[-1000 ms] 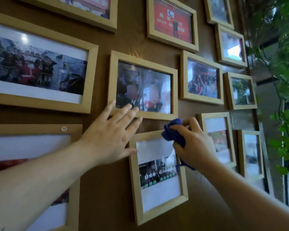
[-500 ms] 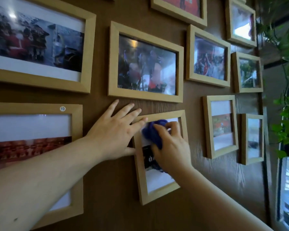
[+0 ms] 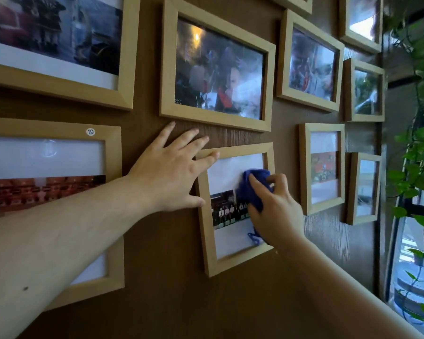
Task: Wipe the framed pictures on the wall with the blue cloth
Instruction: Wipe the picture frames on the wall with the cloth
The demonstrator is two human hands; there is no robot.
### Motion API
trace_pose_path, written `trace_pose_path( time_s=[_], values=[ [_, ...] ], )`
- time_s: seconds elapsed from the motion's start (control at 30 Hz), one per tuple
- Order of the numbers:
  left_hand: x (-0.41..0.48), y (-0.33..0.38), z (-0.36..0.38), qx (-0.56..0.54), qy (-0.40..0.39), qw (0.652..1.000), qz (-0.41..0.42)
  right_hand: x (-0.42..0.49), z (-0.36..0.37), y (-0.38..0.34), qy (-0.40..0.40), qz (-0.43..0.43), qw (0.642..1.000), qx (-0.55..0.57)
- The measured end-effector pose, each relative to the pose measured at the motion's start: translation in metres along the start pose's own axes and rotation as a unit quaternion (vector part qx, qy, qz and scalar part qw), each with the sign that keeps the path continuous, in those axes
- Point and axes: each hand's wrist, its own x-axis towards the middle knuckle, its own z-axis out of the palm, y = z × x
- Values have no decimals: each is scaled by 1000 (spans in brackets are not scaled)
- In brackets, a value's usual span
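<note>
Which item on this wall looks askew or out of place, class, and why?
The small portrait frame under the blue cloth hangs tilted, its top leaning left, while neighbouring frames sit about square. The left hand steadies its corner; the right hand wipes its glass. Nothing looks broken or spilled.

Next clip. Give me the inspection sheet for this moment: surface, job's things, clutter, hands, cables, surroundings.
Surface: brown wood-grain wall, hung with many light wooden frames.
Job's things: blue cloth pressed on the glass of the tilted portrait frame; landscape frame just above it; frame with a "19" sticker at left.
Clutter: nothing seen.
Hands: left hand flat on the wall, fingers touching the tilted frame's top left corner; right hand bunches the cloth against the glass.
Cables: nothing seen.
Surroundings: green vine plant and a window at right.
</note>
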Motion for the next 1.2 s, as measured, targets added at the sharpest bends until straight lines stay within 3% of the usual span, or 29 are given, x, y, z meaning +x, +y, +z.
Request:
trace_pose_path(
  time_s=[0.23,0.3,0.47,0.8,1.03,1.2],
  values=[
    [-1,-1,1,7,14,1000,8,-4,-3,-23,-22,-191,981,9],
    [-2,-2,2,11,14,1000,10,-6,-4,-6,-33,-185,982,-28],
    [-1,-2,2,15,12,1000,11,-16,-1,24,-22,-49,997,-47],
    [-1,1,6,30,31,999,-2,-37,3,-16,-68,-227,971,-11],
    [-1,3,7,24,29,999,-9,-46,-3,45,-103,-127,986,-21],
    [-1,4,6,27,30,999,-8,-47,-5,23,-147,-191,970,1]
  ],
)
